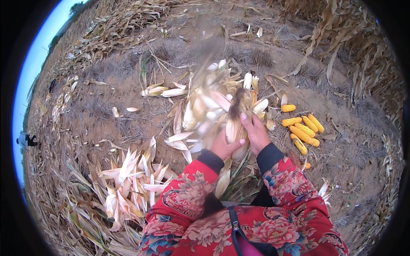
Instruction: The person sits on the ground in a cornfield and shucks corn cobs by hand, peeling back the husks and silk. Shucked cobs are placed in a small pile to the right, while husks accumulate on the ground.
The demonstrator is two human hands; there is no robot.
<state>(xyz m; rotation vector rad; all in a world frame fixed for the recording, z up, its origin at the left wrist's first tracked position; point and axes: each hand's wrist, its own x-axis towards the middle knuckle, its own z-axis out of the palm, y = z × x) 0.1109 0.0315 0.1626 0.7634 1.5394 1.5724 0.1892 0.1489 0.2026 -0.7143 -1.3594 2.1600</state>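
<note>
An ear of corn in its dry husk, with dark brown silk at its far end, is between my two hands. My left hand wraps its lower left side, thumb lying across the husk. On the right side my right hand grips it, thumb near the silk; the fingers behind are partly hidden. Just beyond lies a pile of unhusked corn ears, partly blurred. To the right, several bare yellow corn cobs rest on the soil.
Stripped pale husks are heaped at the lower left over dry corn stalks. More dry stalks stand or lean at the upper right. Two husked ears lie left of the pile. A distant person shows at the left edge.
</note>
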